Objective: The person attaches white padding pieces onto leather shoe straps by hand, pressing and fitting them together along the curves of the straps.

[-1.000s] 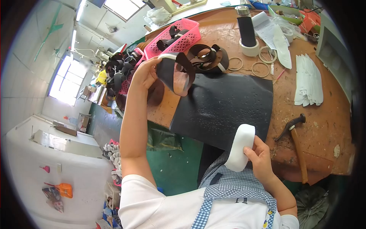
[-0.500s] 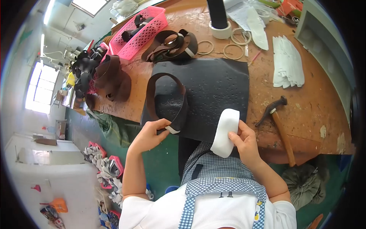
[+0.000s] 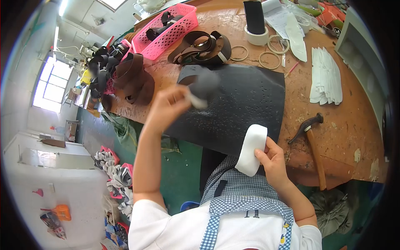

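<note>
Nearest, at bottom centre, we note a blue-checked apron (image 3: 239, 189) over a white shirt. Just above it, the right hand (image 3: 273, 160) pinches a curved white strip (image 3: 251, 146) between thumb and fingers; in view, the strip overlaps the near edge of a pitted black mat (image 3: 246, 100). Left of centre, the left hand (image 3: 168, 106) is blurred, but we read its fingers as pinching the pale end of a dark band (image 3: 206, 85) — the band is smeared too, over the left part of the mat.

At right, we record a wooden-handled hammer (image 3: 316, 158) on the table (image 3: 354, 125). Higher up at right lies a row of overlapping white pieces (image 3: 326, 77). Beyond the mat's far edge: thin tan rings (image 3: 269, 68) and, left of these, coiled brown straps (image 3: 208, 56). Farther, at upper left of centre — a perforated pink basket (image 3: 166, 43) holding dark straps.
</note>
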Motion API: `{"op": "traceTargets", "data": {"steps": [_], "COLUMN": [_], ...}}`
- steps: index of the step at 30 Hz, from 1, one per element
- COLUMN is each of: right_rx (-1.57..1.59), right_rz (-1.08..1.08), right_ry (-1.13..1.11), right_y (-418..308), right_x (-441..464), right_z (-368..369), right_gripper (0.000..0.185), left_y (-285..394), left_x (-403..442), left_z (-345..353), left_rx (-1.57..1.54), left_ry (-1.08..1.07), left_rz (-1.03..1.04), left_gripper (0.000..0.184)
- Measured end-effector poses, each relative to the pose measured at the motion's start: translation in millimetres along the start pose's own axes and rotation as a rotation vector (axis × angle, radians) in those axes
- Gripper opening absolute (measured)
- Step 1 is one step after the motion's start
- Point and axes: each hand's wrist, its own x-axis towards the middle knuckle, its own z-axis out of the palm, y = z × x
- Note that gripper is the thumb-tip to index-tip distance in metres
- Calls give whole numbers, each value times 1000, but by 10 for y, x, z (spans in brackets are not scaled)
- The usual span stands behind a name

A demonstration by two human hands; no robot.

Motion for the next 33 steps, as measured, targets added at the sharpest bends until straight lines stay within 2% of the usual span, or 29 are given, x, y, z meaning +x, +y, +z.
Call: {"op": "traceTargets", "data": {"steps": [2, 3, 4, 5, 7, 9, 11, 13, 15, 19, 20, 23, 24, 25, 27, 30, 32, 33], "right_rx": [7, -2, -9, -16, 16, 43, 60, 62, 37, 48, 27, -37, -46, -32, -16, -44, -83, -202], "right_rz": [14, 13, 10, 5, -14, -10, 6, -9, -27, -31, -47, -90, -92, -92, -101, -131, -150, -154], "right_ry": [-24, -25, -24, -16, -5, 21, 34, 48, 29, -22, -22, -35, -41, -52, -66, -88, -56, -21], "right_y": [-6, -16, -27, -44, -24, 5, 0, -19, -20, -41, -39, -18, 11, 36, 63, 95, 160, 151], "right_x": [-17, -27, -40, -45, -33, -38, 11, 22, 66, 136, 159, 243, 281, 310, 366, 417, 415, 406], "right_z": [-4, 8, 18, 14, -15, -49, -54, -54, -35, 7, 46, 170, 200, 239, 299, 334, 327, 316], "right_gripper": [34, 34, 34, 34, 34, 34, 34, 33, 32, 31, 32, 35, 38, 38, 38, 35, 32, 31], "left_y": [30, 184, 195, 175, 166, -305, -634, -904, -1068, -526, -436, -40, -85, -119, -76, -360, -477, -536], "left_x": [379, 474, 543, 540, 367, 150, -181, -446, -700, -1000, -1049, -1199, -1211, -1140, -979, -877, -868, -796], "left_z": [-219, -327, -516, -545, -469, -292, 134, 587, 928, 857, 772, 591, 575, 534, 400, 399, 374, 446], "left_rx": [-449, -650, -763, -943, -1149, -1324, -1374, -1514, -1528, -1315, -1183, -437, -323, -84, 585, 579, 442, 357], "left_ry": [172, 196, 214, 328, 398, 376, 438, 391, 385, 106, 33, -120, 96, 277, 534, 352, 275, 194], "left_rz": [222, 250, 303, 302, 303, 408, 184, -112, -319, -420, -529, -514, -310, -66, 224, 172, 72, 51], "left_gripper": [19, 18, 16, 12, 12, 12, 13, 18, 24, 36, 34, 27, 22, 22, 26, 29, 27, 27]}}
